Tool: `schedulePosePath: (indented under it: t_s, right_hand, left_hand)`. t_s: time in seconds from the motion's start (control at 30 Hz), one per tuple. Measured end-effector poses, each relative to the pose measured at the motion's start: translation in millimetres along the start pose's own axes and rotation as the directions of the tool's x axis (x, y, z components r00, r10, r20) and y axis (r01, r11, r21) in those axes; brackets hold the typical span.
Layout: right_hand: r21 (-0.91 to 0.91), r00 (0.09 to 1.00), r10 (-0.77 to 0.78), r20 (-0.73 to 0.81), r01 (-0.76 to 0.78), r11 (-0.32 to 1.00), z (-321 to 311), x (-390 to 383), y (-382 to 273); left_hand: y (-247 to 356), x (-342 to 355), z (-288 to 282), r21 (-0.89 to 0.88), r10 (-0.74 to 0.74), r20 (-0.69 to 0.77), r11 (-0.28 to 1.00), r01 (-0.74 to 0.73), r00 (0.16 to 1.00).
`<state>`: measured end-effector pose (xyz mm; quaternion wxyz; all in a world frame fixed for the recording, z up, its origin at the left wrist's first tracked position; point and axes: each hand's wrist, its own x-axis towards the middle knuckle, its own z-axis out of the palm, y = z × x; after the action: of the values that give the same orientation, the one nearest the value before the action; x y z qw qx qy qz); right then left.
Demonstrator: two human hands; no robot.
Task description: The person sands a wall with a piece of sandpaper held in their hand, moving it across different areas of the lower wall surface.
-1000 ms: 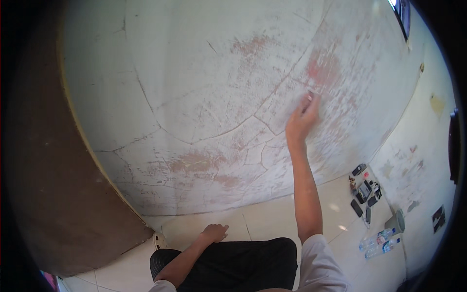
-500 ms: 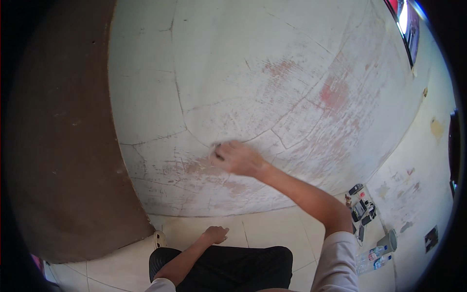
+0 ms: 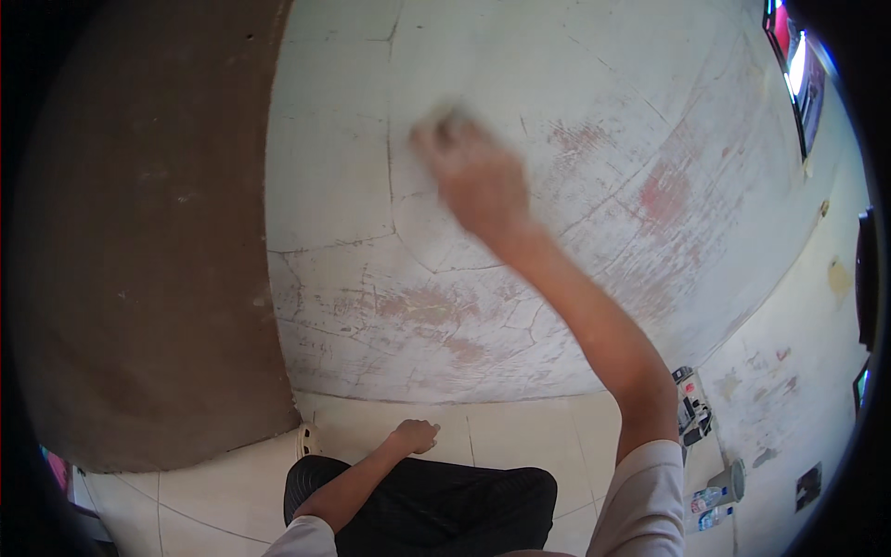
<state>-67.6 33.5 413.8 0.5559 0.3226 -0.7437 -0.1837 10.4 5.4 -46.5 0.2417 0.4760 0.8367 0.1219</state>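
Note:
My right hand [image 3: 473,176], smeared by motion, is raised in front of the cracked, pale wall [image 3: 464,56]. Its fingers close round a small dark grey piece [image 3: 453,125] whose kind I cannot make out. Whether the piece touches the wall is unclear. Below, red-brown scuffed patches [image 3: 422,302] and long cracks mark the wall. My left hand [image 3: 416,434] hangs just past my dark-trousered knee, fingers loosely curled, with nothing visible in it.
A brown panel [image 3: 158,232] borders the wall at left, with a pale clog-like shoe [image 3: 307,440] at its foot. On the tiled floor [image 3: 510,436] at right are dark small devices [image 3: 691,408], a grey bucket [image 3: 733,478] and clear bottles [image 3: 710,506].
My right hand has swept up the wall from the lower scuffed patch, still gripping the dark piece. My left hand stays near my knee. The view has shifted a little.

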Motion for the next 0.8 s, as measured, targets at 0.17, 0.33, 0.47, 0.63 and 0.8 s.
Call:
schedulePosePath:
  t_s: [0.17, 0.33, 0.47, 0.63, 0.8]
  right_hand:
    - [0.036, 0.881, -0.435, 0.189, 0.436, 0.899, 19, -62, -34]
    - [-0.194, 0.949, -0.31, 0.049, 0.314, 0.929, 2, 10, 23]
    - [-0.15, 0.99, 0.01, -0.142, -0.031, 0.988, -9, 63, 51]
    - [-0.118, 0.994, -0.047, -0.095, 0.036, 0.992, 7, 22, -9]
    - [-0.037, 0.909, -0.37, 0.191, 0.384, 0.923, 21, -68, -40]
  left_hand:
    - [2, -7, 2, -0.047, -0.019, -0.077, 0.999, 0.016, 0.997]
    - [8, -3, -4, -0.044, -0.014, -0.065, 0.999, 0.011, 0.998]
    - [8, -4, 0, -0.031, -0.014, -0.046, 0.999, 0.013, 0.999]
    - [4, -8, -3, -0.044, -0.051, -0.07, 0.998, 0.048, 0.996]
    - [0, -6, -3, -0.063, -0.049, -0.019, 0.997, 0.048, 0.999]
